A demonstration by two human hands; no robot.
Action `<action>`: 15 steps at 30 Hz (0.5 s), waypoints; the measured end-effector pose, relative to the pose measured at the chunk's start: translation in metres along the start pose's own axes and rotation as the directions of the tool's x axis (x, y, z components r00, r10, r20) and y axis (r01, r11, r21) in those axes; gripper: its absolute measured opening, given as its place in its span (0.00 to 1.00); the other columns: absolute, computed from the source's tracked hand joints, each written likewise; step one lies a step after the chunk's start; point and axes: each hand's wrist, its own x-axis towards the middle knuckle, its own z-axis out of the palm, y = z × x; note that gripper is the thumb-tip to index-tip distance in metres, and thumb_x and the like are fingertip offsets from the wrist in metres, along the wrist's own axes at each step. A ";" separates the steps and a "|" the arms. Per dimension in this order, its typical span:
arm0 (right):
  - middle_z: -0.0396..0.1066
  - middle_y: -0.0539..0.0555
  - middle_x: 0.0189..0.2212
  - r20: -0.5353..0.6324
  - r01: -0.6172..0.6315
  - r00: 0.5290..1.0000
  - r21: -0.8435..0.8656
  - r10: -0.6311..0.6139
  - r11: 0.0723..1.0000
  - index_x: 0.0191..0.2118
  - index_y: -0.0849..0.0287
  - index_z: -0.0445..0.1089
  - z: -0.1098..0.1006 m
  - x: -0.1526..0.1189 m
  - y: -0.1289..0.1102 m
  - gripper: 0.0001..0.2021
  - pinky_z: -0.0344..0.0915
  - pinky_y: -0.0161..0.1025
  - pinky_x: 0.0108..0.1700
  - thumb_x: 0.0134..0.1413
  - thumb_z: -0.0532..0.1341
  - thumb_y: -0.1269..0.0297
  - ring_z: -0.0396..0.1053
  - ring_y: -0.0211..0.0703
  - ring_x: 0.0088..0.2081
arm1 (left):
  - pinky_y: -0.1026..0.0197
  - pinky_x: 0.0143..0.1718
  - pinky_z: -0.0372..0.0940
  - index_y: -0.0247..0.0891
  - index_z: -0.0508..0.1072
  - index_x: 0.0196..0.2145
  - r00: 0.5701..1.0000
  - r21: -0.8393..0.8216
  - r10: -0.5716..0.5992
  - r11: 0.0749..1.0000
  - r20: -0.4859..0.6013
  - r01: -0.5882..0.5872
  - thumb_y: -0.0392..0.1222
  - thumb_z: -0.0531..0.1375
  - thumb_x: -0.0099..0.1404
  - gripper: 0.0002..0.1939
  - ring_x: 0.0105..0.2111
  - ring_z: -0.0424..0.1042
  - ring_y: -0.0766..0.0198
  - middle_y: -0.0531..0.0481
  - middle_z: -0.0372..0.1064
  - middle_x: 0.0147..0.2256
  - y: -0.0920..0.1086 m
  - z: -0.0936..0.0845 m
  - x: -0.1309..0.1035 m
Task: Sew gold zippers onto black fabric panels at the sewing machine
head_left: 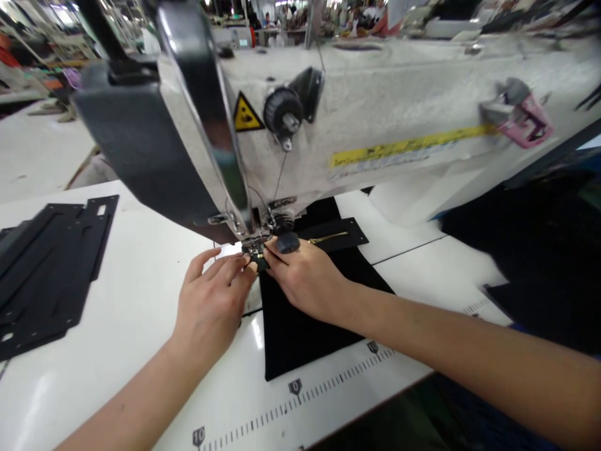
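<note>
A large white sewing machine [404,106] spans the view, its needle area just beyond both hands. My left hand [213,294] has its fingers bent and its fingertips pressed on a small dark piece [261,260] under the presser foot, beside a white tab [229,250]. My right hand [310,275] is closed, its fingertips at the same spot from the right, partly behind a black knob [287,243]. Black fabric [300,332] lies flat under my right hand and wrist. A black strip [354,232] with a gold zipper [331,237] rests across it.
Flat black cut pieces [56,263] are stacked on the white table [141,275] at the left. Dark material [539,250] lies at the right. A printed ruler [319,388] runs along the front edge. A pink clip [530,122] hangs on the machine.
</note>
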 end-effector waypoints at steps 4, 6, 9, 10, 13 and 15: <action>0.64 0.64 0.47 -0.001 -0.002 1.000 -0.012 0.002 1.000 0.47 0.72 0.64 0.002 -0.001 0.000 0.14 0.55 0.45 0.52 0.57 0.50 0.72 0.59 0.50 0.48 | 0.48 0.48 0.57 0.36 0.69 0.38 0.999 0.019 0.039 0.999 0.006 -0.039 0.34 0.47 0.65 0.11 0.37 0.70 0.57 0.46 0.71 0.37 0.000 -0.001 0.003; 0.64 0.65 0.47 -0.010 0.000 1.000 -0.001 0.000 1.000 0.46 0.74 0.64 0.003 -0.001 0.001 0.14 0.55 0.45 0.52 0.57 0.51 0.72 0.59 0.50 0.48 | 0.47 0.48 0.57 0.35 0.69 0.38 0.999 0.026 0.051 0.998 0.018 -0.051 0.34 0.46 0.65 0.12 0.37 0.70 0.56 0.44 0.70 0.37 0.000 -0.001 0.005; 0.65 0.64 0.45 -0.009 -0.002 1.000 0.002 0.002 1.000 0.45 0.73 0.65 0.002 0.001 0.002 0.13 0.56 0.44 0.51 0.56 0.51 0.72 0.60 0.50 0.47 | 0.48 0.47 0.58 0.35 0.70 0.36 0.999 0.022 0.050 0.998 0.014 -0.051 0.34 0.47 0.65 0.12 0.37 0.70 0.57 0.45 0.70 0.36 0.000 0.000 0.007; 0.65 0.63 0.44 -0.006 -0.006 1.000 -0.001 0.006 1.000 0.44 0.73 0.66 0.002 0.001 0.002 0.12 0.57 0.43 0.50 0.56 0.52 0.73 0.60 0.50 0.46 | 0.49 0.47 0.59 0.35 0.70 0.36 0.999 0.020 0.044 0.999 0.011 -0.044 0.34 0.48 0.64 0.11 0.37 0.70 0.57 0.45 0.71 0.35 0.000 0.000 0.007; 0.67 0.62 0.43 0.007 -0.015 1.000 -0.001 0.015 1.000 0.42 0.70 0.66 0.000 0.004 0.002 0.11 0.59 0.43 0.47 0.56 0.52 0.73 0.62 0.49 0.44 | 0.50 0.45 0.60 0.35 0.71 0.33 1.000 0.011 0.016 1.000 0.014 -0.016 0.34 0.49 0.63 0.10 0.35 0.70 0.58 0.46 0.71 0.34 -0.001 0.002 0.008; 0.67 0.62 0.43 0.010 -0.020 1.000 -0.002 0.020 1.000 0.43 0.69 0.66 0.000 0.005 0.002 0.11 0.60 0.43 0.46 0.56 0.51 0.73 0.63 0.48 0.43 | 0.51 0.45 0.61 0.35 0.71 0.33 1.000 0.001 0.000 1.000 0.017 0.000 0.33 0.50 0.63 0.10 0.35 0.70 0.58 0.46 0.71 0.34 -0.002 0.004 0.008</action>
